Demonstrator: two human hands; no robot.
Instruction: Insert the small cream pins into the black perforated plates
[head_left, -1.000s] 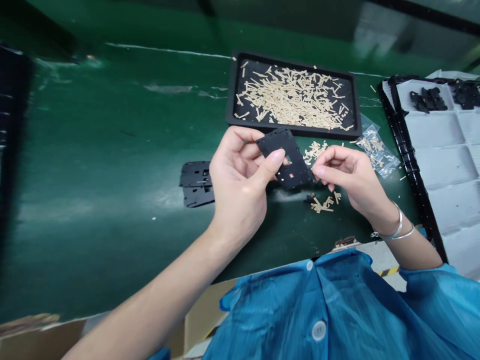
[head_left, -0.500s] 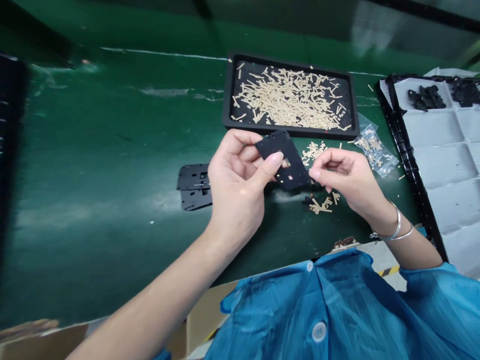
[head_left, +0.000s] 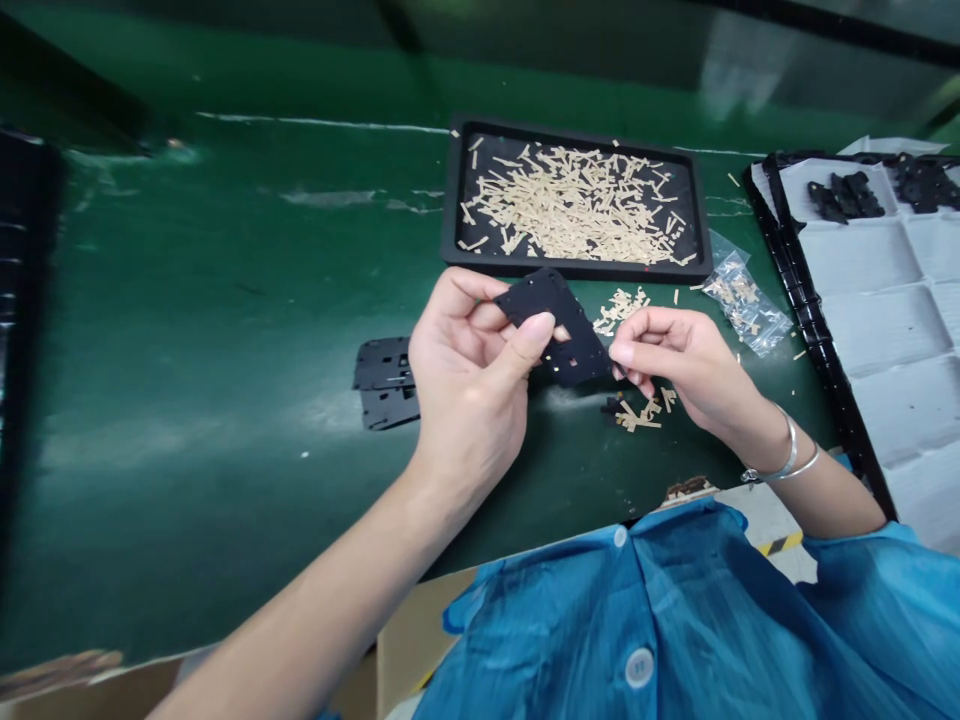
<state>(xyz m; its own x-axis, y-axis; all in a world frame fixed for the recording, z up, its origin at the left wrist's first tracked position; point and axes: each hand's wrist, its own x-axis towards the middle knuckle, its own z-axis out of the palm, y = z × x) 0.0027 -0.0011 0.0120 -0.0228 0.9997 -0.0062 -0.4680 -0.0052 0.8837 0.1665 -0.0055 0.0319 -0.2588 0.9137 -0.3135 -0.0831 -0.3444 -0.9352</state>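
A thin black plastic plate [head_left: 551, 310] with small square cut-outs is gripped between the thumb and fingers of my left hand [head_left: 480, 370], tilted above the bench. Thumb and forefinger of my right hand [head_left: 671, 350] are pinched together at the plate's lower right corner; what lies between them, if anything, is too small or hidden to make out. Below the right fingers lies a small heap of pale strips [head_left: 641, 412] beside a little dark piece. Another pile of pale strips [head_left: 621, 308] is behind that hand. More black plates [head_left: 384, 385] lie overlapping, partly covered by my left hand.
A black tray [head_left: 577, 270] full of loose pale strips stands behind my hands on the green bench [head_left: 225, 350]. Right of it are a clear plastic bag [head_left: 750, 300] of small pieces and a white-lined, divided tray [head_left: 862, 262] with black parts [head_left: 847, 196] in its far compartments.
The view has shifted slightly. My left hand has tilted the plate a little more, and the right fingertips remain at its lower right corner.
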